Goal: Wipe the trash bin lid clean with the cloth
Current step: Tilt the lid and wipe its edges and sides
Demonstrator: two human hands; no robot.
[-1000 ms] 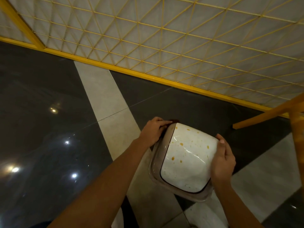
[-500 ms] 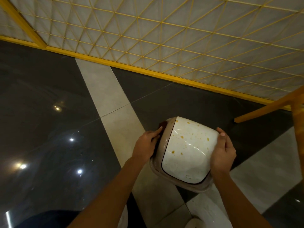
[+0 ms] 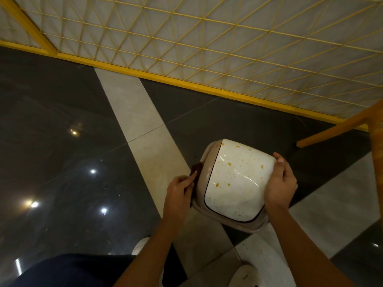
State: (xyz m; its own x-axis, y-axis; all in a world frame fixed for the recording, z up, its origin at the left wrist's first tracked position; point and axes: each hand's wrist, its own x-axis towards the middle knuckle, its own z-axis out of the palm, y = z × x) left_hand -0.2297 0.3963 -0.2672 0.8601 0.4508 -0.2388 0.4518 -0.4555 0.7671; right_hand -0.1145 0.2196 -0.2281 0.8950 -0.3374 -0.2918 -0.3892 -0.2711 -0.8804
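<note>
The trash bin lid [image 3: 238, 183] is a white domed flap in a beige frame, speckled with orange-brown stains, held up in the air over the floor. My right hand [image 3: 280, 184] grips its right edge, thumb on the white surface. My left hand [image 3: 179, 193] sits at the lid's left edge with its fingers closed on a dark brown cloth [image 3: 195, 168]. The cloth pokes out above the fingers and lies against the beige frame; most of it is hidden behind the hand and lid.
Below is a glossy dark tiled floor [image 3: 62, 152] with pale stripes. A yellow lattice screen [image 3: 207, 38] runs across the back. An orange wooden furniture leg [image 3: 375, 162] stands at the right. My white shoes [image 3: 246, 276] and dark trouser leg show at the bottom.
My left hand slid from the lid's top left corner down along its left edge, bringing the cloth with it. The lid has tilted slightly; my right hand keeps its grip.
</note>
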